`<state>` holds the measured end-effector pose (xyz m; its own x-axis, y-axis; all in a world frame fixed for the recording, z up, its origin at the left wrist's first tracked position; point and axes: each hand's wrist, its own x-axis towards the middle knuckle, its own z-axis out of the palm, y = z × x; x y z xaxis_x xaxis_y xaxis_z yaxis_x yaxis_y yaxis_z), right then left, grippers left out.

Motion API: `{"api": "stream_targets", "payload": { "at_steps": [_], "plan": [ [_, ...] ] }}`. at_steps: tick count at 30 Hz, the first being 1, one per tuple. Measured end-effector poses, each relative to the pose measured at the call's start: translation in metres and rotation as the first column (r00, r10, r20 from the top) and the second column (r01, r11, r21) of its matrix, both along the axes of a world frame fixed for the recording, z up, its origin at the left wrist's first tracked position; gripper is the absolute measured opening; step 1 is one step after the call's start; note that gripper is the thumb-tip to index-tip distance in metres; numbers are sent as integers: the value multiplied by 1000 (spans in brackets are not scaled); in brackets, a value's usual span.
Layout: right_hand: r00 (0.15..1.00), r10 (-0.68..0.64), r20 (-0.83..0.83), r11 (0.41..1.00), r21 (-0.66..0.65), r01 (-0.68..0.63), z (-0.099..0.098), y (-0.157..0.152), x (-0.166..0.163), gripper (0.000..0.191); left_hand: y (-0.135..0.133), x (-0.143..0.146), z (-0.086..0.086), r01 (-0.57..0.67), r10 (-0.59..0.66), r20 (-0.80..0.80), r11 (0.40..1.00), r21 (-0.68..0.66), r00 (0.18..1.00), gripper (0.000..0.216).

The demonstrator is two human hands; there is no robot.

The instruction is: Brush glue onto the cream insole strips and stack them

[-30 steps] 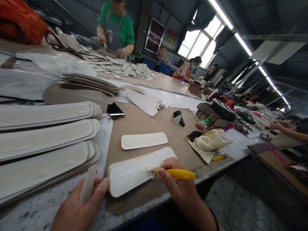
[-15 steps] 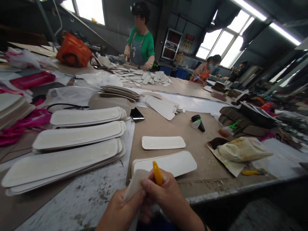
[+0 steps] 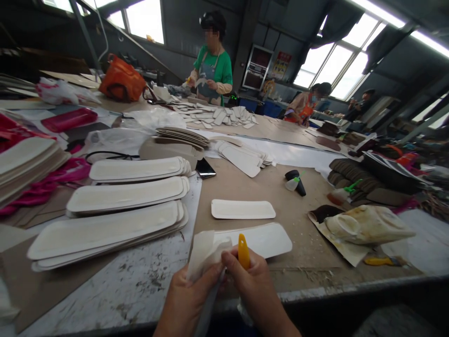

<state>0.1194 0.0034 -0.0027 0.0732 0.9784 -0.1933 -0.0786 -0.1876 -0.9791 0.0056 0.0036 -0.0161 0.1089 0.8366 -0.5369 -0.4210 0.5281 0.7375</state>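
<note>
Low in the view my left hand (image 3: 184, 299) and my right hand (image 3: 254, 292) are close together, both closed. My left hand pinches a thin white strip piece (image 3: 205, 255) that stands on edge between the two hands. A brush with a yellow handle (image 3: 243, 252) sticks up out of my right hand, which also touches the strip. Just beyond the hands a stack of white rounded panels (image 3: 261, 238) lies on brown board. One single white panel (image 3: 243, 209) lies further back.
Three rows of long white panels (image 3: 122, 196) lie to the left. A glue jug (image 3: 368, 224) lies on its side at right, with small bottles (image 3: 293, 181) and a phone (image 3: 205, 168) further back. Co-workers (image 3: 212, 65) stand at the table's far end.
My view swung left and up. My right hand lifted the brush off the panel stack and met my left hand; both now hold the white strip upright.
</note>
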Motion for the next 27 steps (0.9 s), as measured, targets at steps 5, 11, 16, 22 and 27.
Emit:
{"api": "stream_targets", "payload": {
  "at_steps": [5, 11, 16, 22, 27],
  "plan": [
    [980, -182, 78, 983, 53, 179, -1, -1, 8, 41, -7, 3, -3, 15, -15, -11, 1000, -8, 1000, 40],
    [980, -199, 29, 977, -79, 200, -6, -1, 11, 46, -14, 8, -6, 47, -47, -69, 999, -15, 996, 41],
    [962, -262, -77, 962, -106, 253, 3, -3, 21, 40, -28, 6, -13, 159, -158, -103, 987, -1, 982, 44],
    [943, 224, 246, 967, -174, -185, 40, 17, 64, 33, -22, -22, -24, 2, 11, -285, 999, 42, 958, 43],
    [496, 620, 607, 756, -296, -583, 50, 51, 53, 26, 5, -30, -21, -69, 99, -365, 993, 94, 926, 48]
  ]
}}
